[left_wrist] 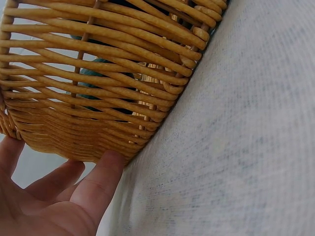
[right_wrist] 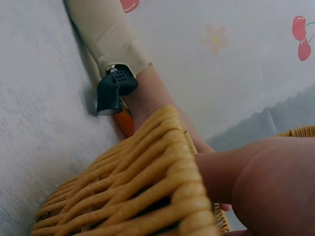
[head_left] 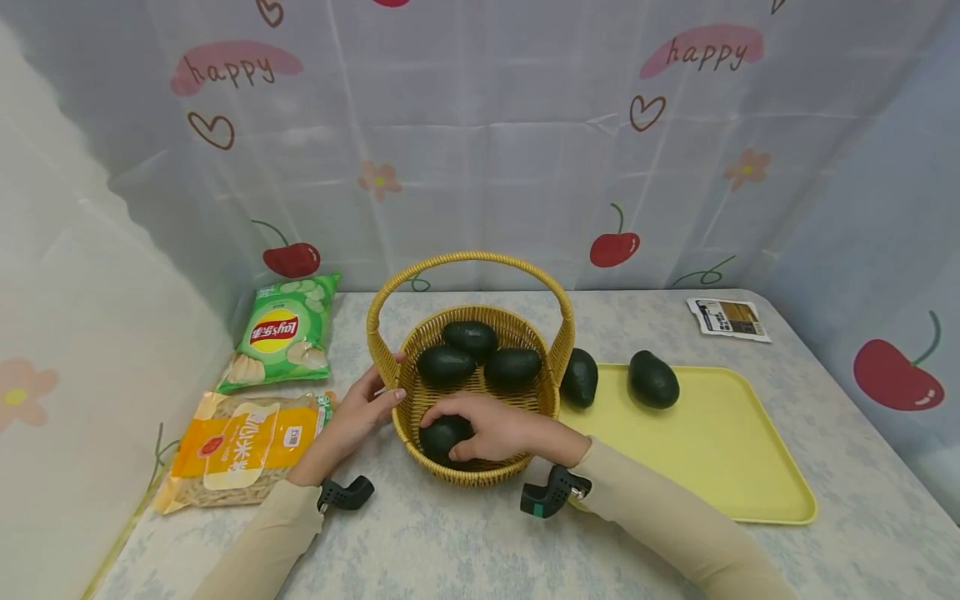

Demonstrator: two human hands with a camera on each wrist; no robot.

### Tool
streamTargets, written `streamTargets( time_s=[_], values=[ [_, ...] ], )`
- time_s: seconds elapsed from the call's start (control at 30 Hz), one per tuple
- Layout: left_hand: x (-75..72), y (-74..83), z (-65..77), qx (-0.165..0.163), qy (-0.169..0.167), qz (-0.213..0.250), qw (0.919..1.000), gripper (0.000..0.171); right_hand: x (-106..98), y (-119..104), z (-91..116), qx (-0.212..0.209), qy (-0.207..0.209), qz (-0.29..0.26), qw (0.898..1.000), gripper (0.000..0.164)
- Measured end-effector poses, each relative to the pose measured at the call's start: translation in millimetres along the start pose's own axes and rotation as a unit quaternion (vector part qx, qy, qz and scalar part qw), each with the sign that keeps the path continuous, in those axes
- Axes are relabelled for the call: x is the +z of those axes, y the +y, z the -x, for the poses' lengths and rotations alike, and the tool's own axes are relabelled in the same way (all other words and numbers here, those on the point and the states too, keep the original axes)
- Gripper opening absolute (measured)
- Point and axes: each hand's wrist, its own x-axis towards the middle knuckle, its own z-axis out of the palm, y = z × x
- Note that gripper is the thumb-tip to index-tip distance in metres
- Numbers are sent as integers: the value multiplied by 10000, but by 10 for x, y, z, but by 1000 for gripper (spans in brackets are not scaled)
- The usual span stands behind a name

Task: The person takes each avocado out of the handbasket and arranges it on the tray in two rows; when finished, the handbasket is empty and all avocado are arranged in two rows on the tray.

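A yellow wicker basket point(head_left: 480, 477) with a tall arched handle stands mid-table, with several dark green avocados inside. My right hand point(head_left: 487, 425) reaches in over the right rim and grips an avocado point(head_left: 444, 437) near the basket's front, fingers and thumb around it. Behind it lie more avocados point(head_left: 470, 338). My left hand point(head_left: 362, 417) rests against the basket's left side by the handle's foot; in the left wrist view its fairly straight fingers point(left_wrist: 96, 189) touch the outer weave. The right wrist view shows the basket's wall point(right_wrist: 147, 172) hiding the held avocado.
At the right lies a yellow tray point(head_left: 720, 450) with an avocado point(head_left: 653, 380) on it; another avocado point(head_left: 580, 379) sits between tray and basket. A green chip bag point(head_left: 288, 333) and an orange pasta bag point(head_left: 243, 450) lie left. A small packet point(head_left: 727, 320) is back right.
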Motion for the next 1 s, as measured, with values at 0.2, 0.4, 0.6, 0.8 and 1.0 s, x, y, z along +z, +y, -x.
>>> streamTargets(
  time_s=[0.2,0.4,0.6,0.8,1.0],
  values=[
    [1,-4,-5,6,-15,16,10000,62,-150,9,166,-125,41,-14,9999,48],
    [3,-8,-11,15,-3,41,10000,62,-351,41,410,-342,71,-336,9988,46],
    [0,-7,-8,-2,-11,35,10000,63,-547,28,703,-172,43,-631,9978,43],
    [-3,-3,-4,-1,-7,38,10000,62,-666,87,972,-92,219,-779,9967,39],
    [-1,-6,-7,-4,-8,37,10000,61,-730,185,1266,-4,430,-840,9955,33]
  ],
)
